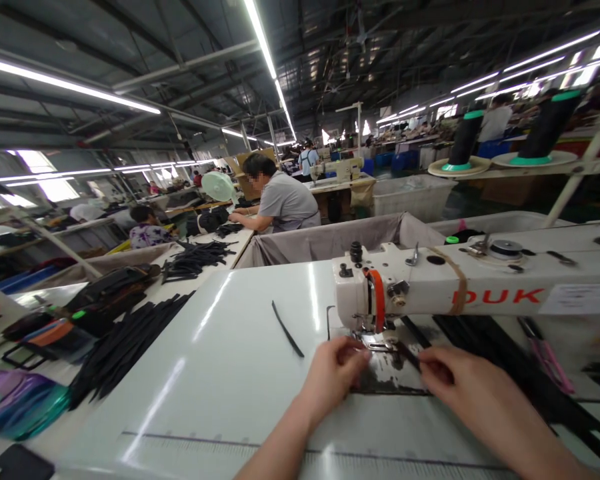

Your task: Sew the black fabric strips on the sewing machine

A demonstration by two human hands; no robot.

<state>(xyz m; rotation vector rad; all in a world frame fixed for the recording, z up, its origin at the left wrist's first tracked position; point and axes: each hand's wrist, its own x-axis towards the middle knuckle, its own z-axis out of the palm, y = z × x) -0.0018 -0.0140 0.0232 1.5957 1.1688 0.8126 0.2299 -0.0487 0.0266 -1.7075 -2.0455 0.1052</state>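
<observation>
A white sewing machine (400,280) with red lettering stands over the pale tabletop. My left hand (335,370) is closed just left of the needle area, thumb and fingertips together. What it pinches, if anything, I cannot make out. To the right of the needle, my right hand (465,380) pinches the end of a dark strap (409,357), which runs toward the presser foot. A shiny metal part (379,347) shows between the two hands; its kind is unclear. Under the machine arm lie more black straps (510,360). One short black strip (286,328) lies alone left of the machine.
Pink-handled scissors (550,357) lie right of my right hand. A printed ruler (220,440) crosses the table's front. Piled black straps (130,347) lie at left. Thread cones (465,140) stand at upper right. Behind a fabric-lined bin (325,241), a person in grey (287,200) works.
</observation>
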